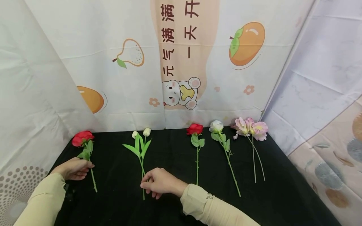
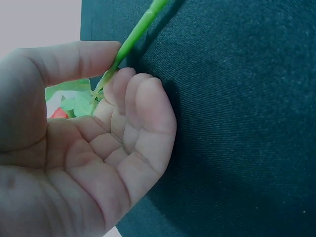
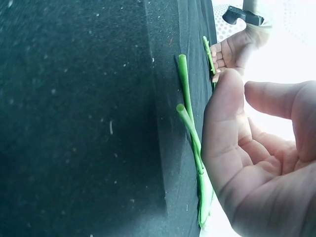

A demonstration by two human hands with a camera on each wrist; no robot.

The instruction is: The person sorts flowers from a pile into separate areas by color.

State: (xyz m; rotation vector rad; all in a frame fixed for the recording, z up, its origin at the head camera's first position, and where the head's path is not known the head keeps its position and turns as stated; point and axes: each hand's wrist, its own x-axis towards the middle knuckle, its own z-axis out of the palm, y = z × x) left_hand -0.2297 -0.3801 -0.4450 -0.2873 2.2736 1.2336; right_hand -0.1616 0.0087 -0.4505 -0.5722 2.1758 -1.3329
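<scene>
At the left, my left hand (image 1: 74,169) pinches the stem of a red rose (image 1: 82,138) between thumb and fingers. In the left wrist view the green stem (image 2: 139,33) passes between thumb and forefinger, close above the black cloth. My right hand (image 1: 161,182) is beside the lower stems of two white tulips (image 1: 141,147), which lie crossed on the cloth. The right wrist view has a gap between thumb and forefinger, with the tulip stems (image 3: 184,81) outside them and the fingers loosely bent. Whether the right hand touches a stem, I cannot tell.
To the right lie another red rose (image 1: 194,129), a white rose (image 1: 216,126) and pink flowers (image 1: 251,128) with thin stems. All rest on the black cloth (image 1: 118,201). A printed white curtain (image 1: 186,119) stands behind, with fabric (image 1: 305,78) on the right side.
</scene>
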